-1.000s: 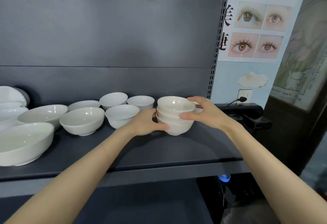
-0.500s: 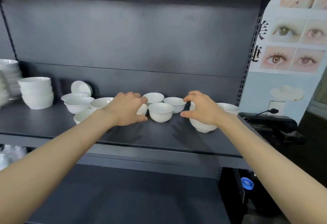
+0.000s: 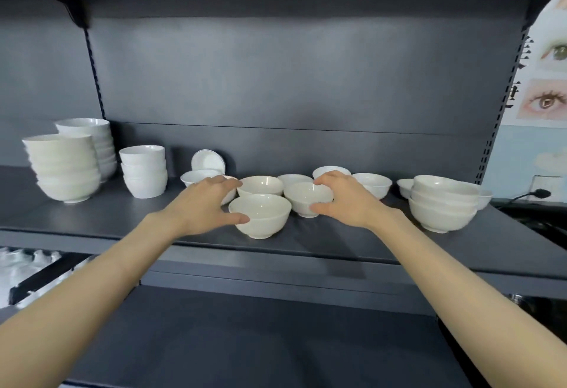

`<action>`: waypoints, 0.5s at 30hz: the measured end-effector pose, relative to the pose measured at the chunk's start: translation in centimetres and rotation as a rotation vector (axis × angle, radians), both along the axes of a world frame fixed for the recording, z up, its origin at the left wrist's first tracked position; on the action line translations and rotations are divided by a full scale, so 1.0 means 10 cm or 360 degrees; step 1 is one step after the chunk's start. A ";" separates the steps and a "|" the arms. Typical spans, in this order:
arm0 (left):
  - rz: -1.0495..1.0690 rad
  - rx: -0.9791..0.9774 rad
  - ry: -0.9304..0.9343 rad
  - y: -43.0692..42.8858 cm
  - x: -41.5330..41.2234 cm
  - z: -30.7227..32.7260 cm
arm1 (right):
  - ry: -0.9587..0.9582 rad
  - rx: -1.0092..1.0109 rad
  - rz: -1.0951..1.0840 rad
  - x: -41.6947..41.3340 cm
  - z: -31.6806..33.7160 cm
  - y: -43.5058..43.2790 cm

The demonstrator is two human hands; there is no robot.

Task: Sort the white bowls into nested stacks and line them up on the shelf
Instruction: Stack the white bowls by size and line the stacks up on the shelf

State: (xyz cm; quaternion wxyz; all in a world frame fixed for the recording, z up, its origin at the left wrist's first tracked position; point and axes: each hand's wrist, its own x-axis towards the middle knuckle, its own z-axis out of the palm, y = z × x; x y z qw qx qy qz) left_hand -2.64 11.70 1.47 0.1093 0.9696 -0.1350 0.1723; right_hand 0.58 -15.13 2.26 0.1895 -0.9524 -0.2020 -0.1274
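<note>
Several loose white bowls sit mid-shelf on the dark shelf [image 3: 337,243]. My left hand [image 3: 205,208] is spread beside the front bowl [image 3: 260,219], its thumb touching that bowl's left side and its fingers over a partly hidden bowl behind. My right hand [image 3: 346,203] grips the middle bowl [image 3: 305,196], fingers on its far rim and thumb near its foot. A nested stack of three bowls [image 3: 441,203] stands at the right. At the left stand a tall stack of large bowls [image 3: 66,169], another tall stack [image 3: 92,139] behind it, and a smaller stack [image 3: 144,173].
More single bowls [image 3: 372,183] line the back of the shelf. A small dish [image 3: 208,160] leans on the back panel. A lower shelf [image 3: 245,341] lies beneath my arms. At the right are a poster and a plugged-in cable [image 3: 540,194].
Both hands let go of the three-bowl stack, which now stands at the right, and moved left to the loose bowls. The view pulled back and shifted left.
</note>
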 end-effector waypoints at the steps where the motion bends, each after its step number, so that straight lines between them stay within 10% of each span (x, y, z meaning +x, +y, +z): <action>1: -0.0047 -0.0043 0.0031 0.10 0.03 -0.03 | 0.0024 0.0021 -0.0021 0.00 -0.04 0.11; 15: -0.0590 -0.0706 0.0484 0.55 0.59 -0.44 | 0.0359 0.0607 0.0027 0.01 -0.39 0.71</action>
